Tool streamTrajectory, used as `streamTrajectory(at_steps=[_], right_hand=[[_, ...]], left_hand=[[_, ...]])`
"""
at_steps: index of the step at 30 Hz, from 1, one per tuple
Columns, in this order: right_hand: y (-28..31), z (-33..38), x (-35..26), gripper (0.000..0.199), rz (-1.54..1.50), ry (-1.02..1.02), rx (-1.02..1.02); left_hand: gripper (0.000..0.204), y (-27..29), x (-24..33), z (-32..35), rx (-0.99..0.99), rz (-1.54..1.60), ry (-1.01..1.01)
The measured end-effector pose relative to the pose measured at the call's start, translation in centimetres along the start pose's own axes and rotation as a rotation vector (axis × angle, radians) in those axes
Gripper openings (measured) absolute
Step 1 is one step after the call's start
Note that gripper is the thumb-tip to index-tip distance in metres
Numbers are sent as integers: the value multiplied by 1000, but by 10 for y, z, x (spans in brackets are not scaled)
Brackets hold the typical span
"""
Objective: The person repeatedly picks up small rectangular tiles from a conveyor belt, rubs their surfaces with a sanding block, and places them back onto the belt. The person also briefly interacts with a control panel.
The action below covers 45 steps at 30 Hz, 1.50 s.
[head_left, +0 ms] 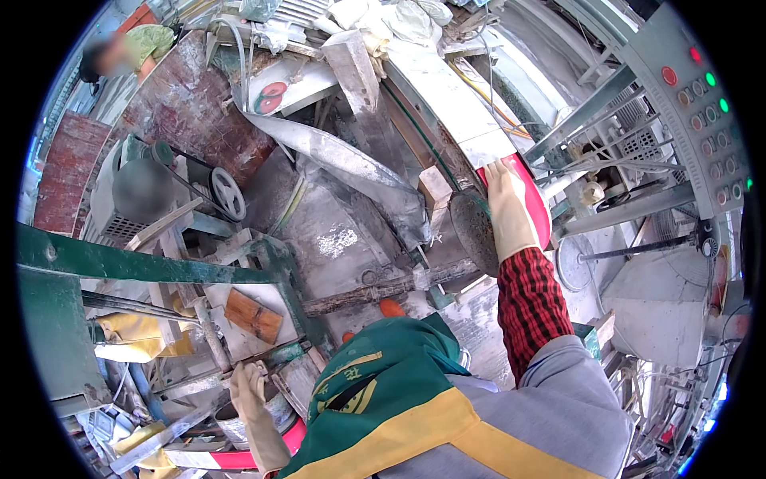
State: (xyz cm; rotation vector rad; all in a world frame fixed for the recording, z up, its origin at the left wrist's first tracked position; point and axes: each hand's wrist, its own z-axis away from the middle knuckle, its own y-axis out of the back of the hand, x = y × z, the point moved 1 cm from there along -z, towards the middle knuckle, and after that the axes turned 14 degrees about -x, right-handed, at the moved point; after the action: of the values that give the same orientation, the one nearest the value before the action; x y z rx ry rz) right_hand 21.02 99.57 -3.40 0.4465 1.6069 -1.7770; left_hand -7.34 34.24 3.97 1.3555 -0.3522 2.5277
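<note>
My right hand (511, 209), in a cream rubber glove, lies palm down with its fingers stretched over a curved red surface (537, 191). This red surface adjoins the end of a long white panel (459, 108). Beside that hand is a dark, round, crusted disc (474, 230). At the lower left, my left hand (250, 399) wears a matching glove, and its fingers are curled. It is next to a whitish bucket (231, 427) and a wooden block (297, 382). Whatever may be in its fingers is hidden.
A green metal beam (152, 259) crosses at left, near a pulley wheel (228, 194). A dusty metal trough (335, 152) occupies the middle, above a rough bar (375, 294). A control panel (702, 112) stands at right. Another person (148, 44) is at the far left.
</note>
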Motion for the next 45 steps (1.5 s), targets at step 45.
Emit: streamTrajectory(at_steps=[45], right_hand=[[-48, 289, 121, 51, 1048, -395, -494]], left_hand=[[36, -49, 5, -74, -292, -98, -31]])
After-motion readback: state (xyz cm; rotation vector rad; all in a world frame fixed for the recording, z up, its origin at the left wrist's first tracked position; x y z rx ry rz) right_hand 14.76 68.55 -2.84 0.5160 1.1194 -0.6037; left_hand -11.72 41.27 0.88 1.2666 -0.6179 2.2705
